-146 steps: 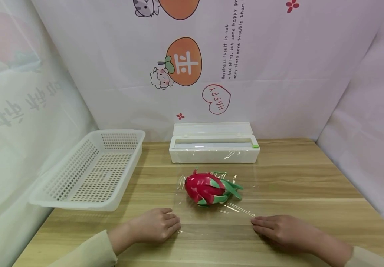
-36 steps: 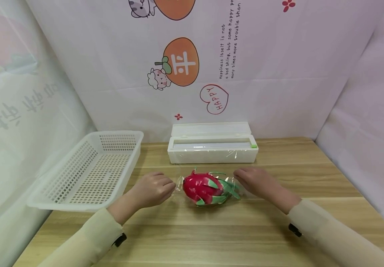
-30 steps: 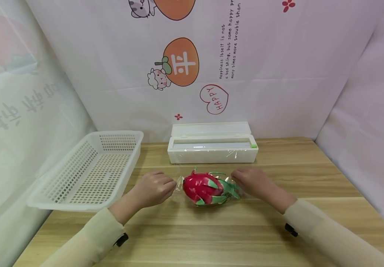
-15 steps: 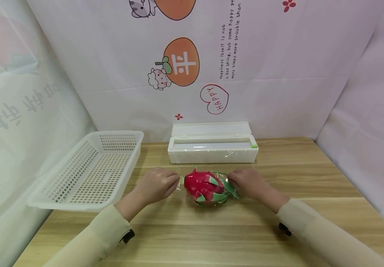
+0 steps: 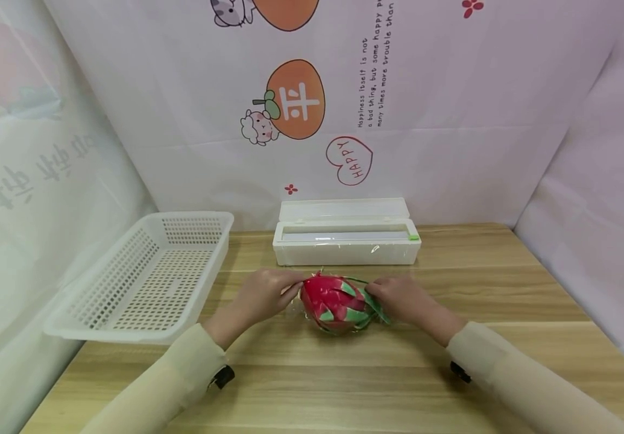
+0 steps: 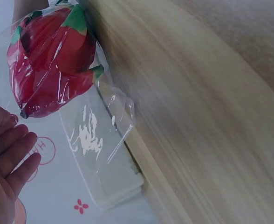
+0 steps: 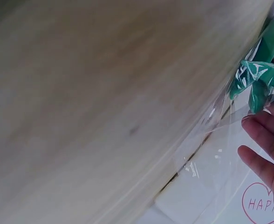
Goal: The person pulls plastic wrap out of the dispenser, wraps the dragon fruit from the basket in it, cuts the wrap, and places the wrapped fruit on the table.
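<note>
A red dragon fruit [image 5: 332,296] with green scales lies at mid-table in the head view, its leafy end to the right. Clear cling film [image 6: 89,133] covers it, with shiny creases and a loose flap in the left wrist view. At the fruit's left end, my left hand [image 5: 268,292] pinches the film between thumb and forefinger, close to the dark tip. My right hand [image 5: 401,298] pinches film beside the green leaves [image 7: 263,74] at the other end, its remaining fingers loosely bent. Part of the leafy end is hidden behind the right fingers.
Behind the fruit stands a white cling film dispenser [image 5: 346,253], lid raised, a green cutter at its right end. To the left sits a white perforated basket [image 5: 178,331]. Printed white cloth [image 5: 425,169] walls in the wooden table [image 5: 355,392] at back and sides.
The film's near edge has gone from flat on the table to over the fruit, both hands moving with it. Lately my left hand has shifted right against the fruit, which has rolled slightly.
</note>
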The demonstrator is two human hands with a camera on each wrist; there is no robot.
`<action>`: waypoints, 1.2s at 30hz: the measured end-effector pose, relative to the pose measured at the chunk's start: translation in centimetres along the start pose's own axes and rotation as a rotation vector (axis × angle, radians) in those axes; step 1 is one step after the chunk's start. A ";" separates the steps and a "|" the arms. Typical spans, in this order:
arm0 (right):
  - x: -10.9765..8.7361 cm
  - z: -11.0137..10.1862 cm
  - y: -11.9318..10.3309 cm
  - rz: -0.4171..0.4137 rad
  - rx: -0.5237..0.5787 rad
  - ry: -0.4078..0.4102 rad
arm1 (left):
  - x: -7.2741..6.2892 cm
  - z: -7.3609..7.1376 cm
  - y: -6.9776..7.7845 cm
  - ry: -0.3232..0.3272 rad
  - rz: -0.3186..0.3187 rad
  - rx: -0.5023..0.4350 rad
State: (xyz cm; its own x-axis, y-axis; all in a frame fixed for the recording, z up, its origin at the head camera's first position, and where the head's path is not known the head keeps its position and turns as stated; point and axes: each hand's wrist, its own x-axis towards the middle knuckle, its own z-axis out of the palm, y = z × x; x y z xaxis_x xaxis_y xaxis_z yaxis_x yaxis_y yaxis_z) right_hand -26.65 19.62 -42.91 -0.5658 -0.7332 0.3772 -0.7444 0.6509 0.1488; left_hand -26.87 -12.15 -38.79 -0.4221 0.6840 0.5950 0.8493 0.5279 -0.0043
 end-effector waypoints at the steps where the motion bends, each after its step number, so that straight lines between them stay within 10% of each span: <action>1: 0.0 0.0 0.0 -0.001 -0.003 -0.002 | 0.2 0.2 0.0 -0.006 -0.018 -0.026; 12: 0.2 0.3 -0.1 0.015 0.001 -0.002 | 0.7 1.4 -0.4 -0.081 -0.240 -0.189; 36: 1.0 0.5 -0.1 0.383 0.303 -0.046 | 0.7 1.9 -0.6 -0.113 -0.346 -0.182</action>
State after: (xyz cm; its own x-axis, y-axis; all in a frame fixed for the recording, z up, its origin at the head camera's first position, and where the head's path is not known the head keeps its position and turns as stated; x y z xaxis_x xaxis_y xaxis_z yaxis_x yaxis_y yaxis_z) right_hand -27.33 18.71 -43.03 -0.8291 -0.4648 0.3109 -0.5456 0.7941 -0.2679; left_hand -28.31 -11.02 -39.89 -0.7166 0.5379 0.4441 0.6888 0.6461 0.3288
